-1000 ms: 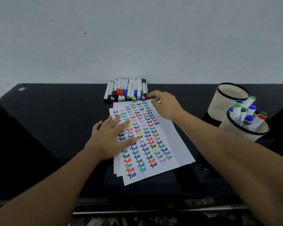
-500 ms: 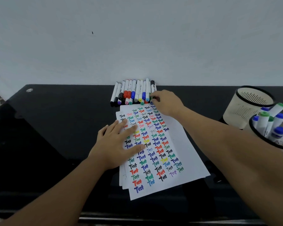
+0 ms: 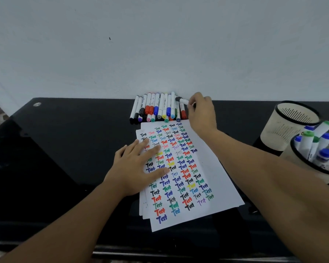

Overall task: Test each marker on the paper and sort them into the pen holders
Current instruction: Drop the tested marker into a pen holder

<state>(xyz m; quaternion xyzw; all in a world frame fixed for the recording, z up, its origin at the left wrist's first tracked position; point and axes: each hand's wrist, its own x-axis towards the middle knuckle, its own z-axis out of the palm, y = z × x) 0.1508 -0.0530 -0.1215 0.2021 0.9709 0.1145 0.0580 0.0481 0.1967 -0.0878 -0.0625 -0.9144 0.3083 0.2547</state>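
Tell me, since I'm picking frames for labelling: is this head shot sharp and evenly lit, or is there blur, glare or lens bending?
Head view: lighting soft and even, no harsh shadows; the glossy black table gives only dull reflections; wide-angle bending curves the table's far edge; the writing on the paper is legible though slightly soft; the right hand and its marker are a bit blurred; the pen holders sit stretched at the frame's right edge.

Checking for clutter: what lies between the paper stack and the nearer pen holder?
Head view: only the right forearm crosses above bare black table between the paper and nearer holder.
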